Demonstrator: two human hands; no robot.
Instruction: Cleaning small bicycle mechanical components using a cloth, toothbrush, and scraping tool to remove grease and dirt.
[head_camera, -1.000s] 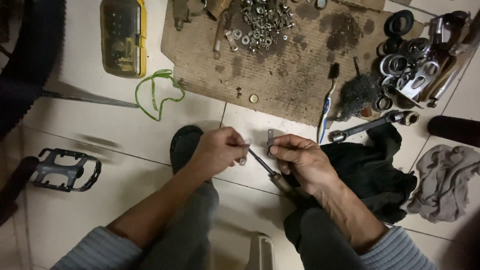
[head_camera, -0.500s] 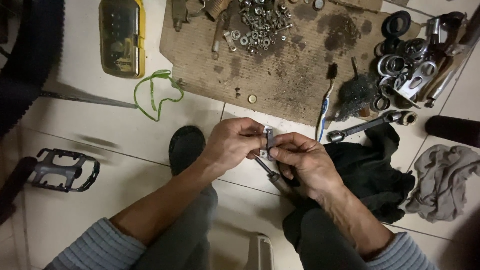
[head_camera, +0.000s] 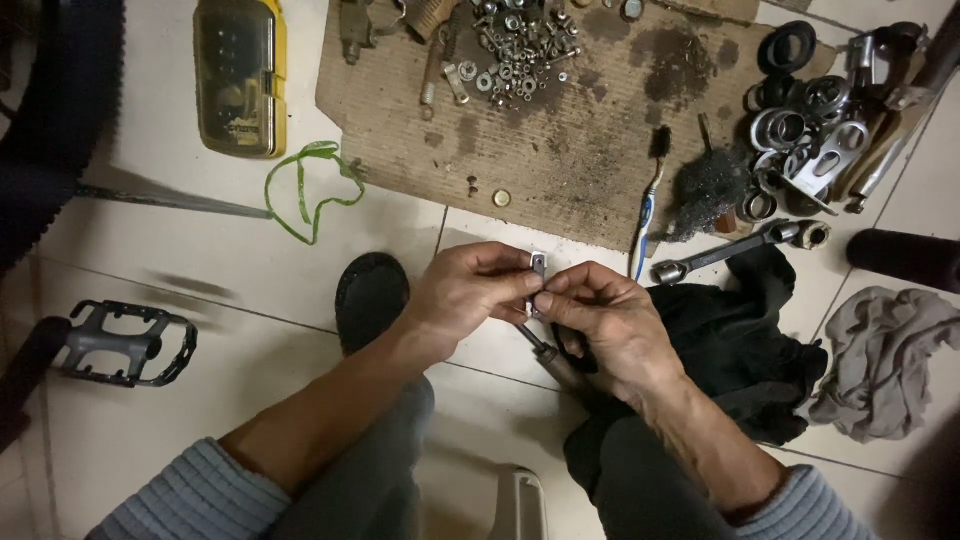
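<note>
Both hands pinch a small metal part over the tiled floor, a tool shaft slanting beneath them.

The left hand and right hand meet fingertip to fingertip, each closed on the part; the thin shaft runs down under the right palm, and whether that hand grips it I cannot tell. Judged from this, steady work means holding the part square between thumbs and keeping it low over the floor, so a slip loses nothing. On the cardboard lie nuts; at its near edge a toothbrush, steel wool and a wrench. A black cloth crowds the right wrist; a pedal lies well apart, left.
</note>
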